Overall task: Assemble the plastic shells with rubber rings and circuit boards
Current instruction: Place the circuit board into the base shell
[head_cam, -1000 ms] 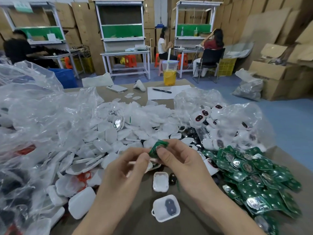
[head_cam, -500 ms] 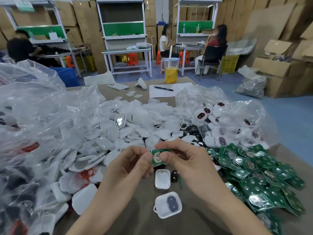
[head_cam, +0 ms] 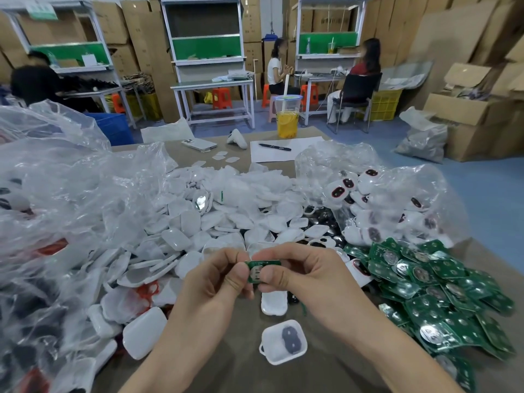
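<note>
While the left hand (head_cam: 215,282) and right hand (head_cam: 306,276) are both pinching a small green circuit board (head_cam: 259,268) between thumbs and curled fingers, holding it just above the table (head_cam: 243,361), the rest of the place is looking pretty chaotic. That brown tabletop is carrying a huge heap of white shells (head_cam: 221,211) across the middle, and a pile of green boards (head_cam: 442,293) is spilling down the right side. Two open shells are lying right below the hands: a nearer shell (head_cam: 283,342) showing a dark insert inside, and a plain shell (head_cam: 273,303) sitting just beyond it. Crinkly clear bags are crowding both sides, the left bag (head_cam: 56,194) and the right bag (head_cam: 382,199), that one holding white pieces with dark oval windows. Farther back, a phone (head_cam: 199,144), a pen (head_cam: 274,147) on a paper sheet (head_cam: 300,146) and a lidded drink cup (head_cam: 287,116) are sitting near the far edge.

Room-wise, white workbenches (head_cam: 209,52) with green panels are standing on a blue floor (head_cam: 487,194), cardboard cartons (head_cam: 467,117) are lining the walls, and three people are sitting at the benches.

As for writing, a green sign (head_cam: 42,8) top left and the print on the cartons are coming out too blurry to read.
</note>
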{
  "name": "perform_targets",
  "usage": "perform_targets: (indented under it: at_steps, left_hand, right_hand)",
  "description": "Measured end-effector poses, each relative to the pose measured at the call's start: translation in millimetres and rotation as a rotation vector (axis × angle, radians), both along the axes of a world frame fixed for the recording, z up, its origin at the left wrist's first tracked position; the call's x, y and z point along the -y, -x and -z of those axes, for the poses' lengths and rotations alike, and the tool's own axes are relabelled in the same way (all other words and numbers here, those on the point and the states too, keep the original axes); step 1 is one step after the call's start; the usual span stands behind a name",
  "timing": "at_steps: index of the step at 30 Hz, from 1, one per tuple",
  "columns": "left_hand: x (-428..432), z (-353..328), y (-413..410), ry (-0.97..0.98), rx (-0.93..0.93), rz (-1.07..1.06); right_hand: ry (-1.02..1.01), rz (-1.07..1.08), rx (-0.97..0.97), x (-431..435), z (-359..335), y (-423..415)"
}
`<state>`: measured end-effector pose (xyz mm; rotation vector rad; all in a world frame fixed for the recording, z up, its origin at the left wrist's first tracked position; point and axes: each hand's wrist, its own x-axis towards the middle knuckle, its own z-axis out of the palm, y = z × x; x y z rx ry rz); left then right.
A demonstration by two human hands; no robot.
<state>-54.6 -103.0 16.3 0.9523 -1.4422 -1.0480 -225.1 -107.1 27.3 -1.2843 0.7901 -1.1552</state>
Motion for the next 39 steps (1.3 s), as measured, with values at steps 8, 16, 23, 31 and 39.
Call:
perform_targets:
  at_steps: [8,16,23,31,39]
  left_hand:
    - [0.3,6.0,0.7,-0.024,-0.024,-0.013]
    - [-4.7,7.4,5.7,-0.003,-0.053,0.019]
    - [-3.0,-0.9,5.2,0.004,-0.060,-0.041]
    - [78.3,-68.0,-20.0,0.240,0.442,-0.363]
    - [59.8,-53.6,-21.1,0.198,0.541,-0.302]
  right_hand:
    - [-0.001,0.011,0.001,-2.5,-2.0,-3.6]
    - [0.018,0.031,-0.034,-2.0,-5.3,-1.0]
    - [0.029,0.151,0.062,3.9,-7.1,6.7]
    - [-0.064,0.251,0.193,11.4,-4.2,16.5]
    - [-0.126,0.199,0.192,9.1,0.0,18.0]
